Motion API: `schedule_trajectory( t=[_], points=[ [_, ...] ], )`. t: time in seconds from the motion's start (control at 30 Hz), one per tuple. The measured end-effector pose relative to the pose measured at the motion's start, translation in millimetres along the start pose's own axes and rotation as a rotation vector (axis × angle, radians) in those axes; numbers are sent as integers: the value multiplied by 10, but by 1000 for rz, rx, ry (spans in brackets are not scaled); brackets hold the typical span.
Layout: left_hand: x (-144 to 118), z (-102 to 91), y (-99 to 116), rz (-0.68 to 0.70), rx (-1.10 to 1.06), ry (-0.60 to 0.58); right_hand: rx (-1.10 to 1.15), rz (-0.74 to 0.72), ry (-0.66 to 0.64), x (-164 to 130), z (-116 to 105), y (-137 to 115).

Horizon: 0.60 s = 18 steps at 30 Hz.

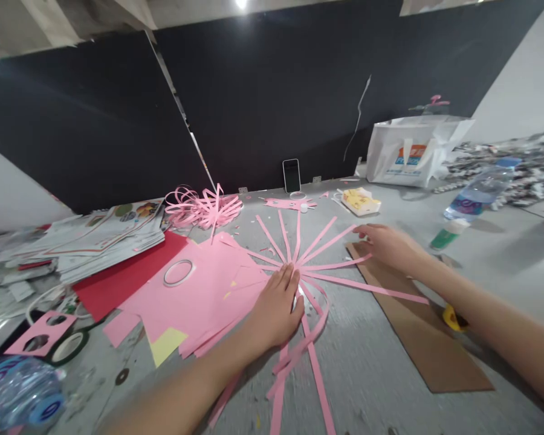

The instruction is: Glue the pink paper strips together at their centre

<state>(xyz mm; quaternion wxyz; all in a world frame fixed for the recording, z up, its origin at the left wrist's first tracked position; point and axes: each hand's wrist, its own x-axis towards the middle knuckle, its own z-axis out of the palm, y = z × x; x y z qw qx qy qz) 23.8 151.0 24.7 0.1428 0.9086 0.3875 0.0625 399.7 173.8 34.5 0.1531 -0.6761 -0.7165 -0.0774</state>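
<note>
Pink paper strips (pixel 317 356) fan out from a shared centre on the grey table, like spokes. My left hand (pixel 278 302) lies flat over that centre, fingers stretched out and pressing the strips down. A looped, folded strip (pixel 315 329) curls out beside my left thumb. At the upper right of the fan, my right hand (pixel 387 241) has its fingers bent together at the outer end of one strip (pixel 333 241). Under my right hand and forearm lies a brown cardboard piece (pixel 417 326), with one long strip crossing it.
Pink sheets (pixel 208 290) with a ring (pixel 178 273) on top lie left, near a pile of loose pink strips (pixel 204 208). A phone (pixel 292 176) leans on the black panel. Bottles (pixel 483 190), a white bag (pixel 412 151) and a yellow packet (pixel 360 201) stand right.
</note>
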Motion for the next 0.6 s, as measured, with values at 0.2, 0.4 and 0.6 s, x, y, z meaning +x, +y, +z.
schedule_trajectory(
  t=[0.2, 0.4, 0.6],
  points=[
    [2, -21, 9, -15, -3, -29, -157, 63, 139, 198, -332, 191],
    [4, 13, -11, 3, 17, 18, 353, 3, -39, 1158, -451, -340],
    [-26, 76, -67, 12, 20, 36, 730, 210, 18, 2307, 142, -588]
  ],
)
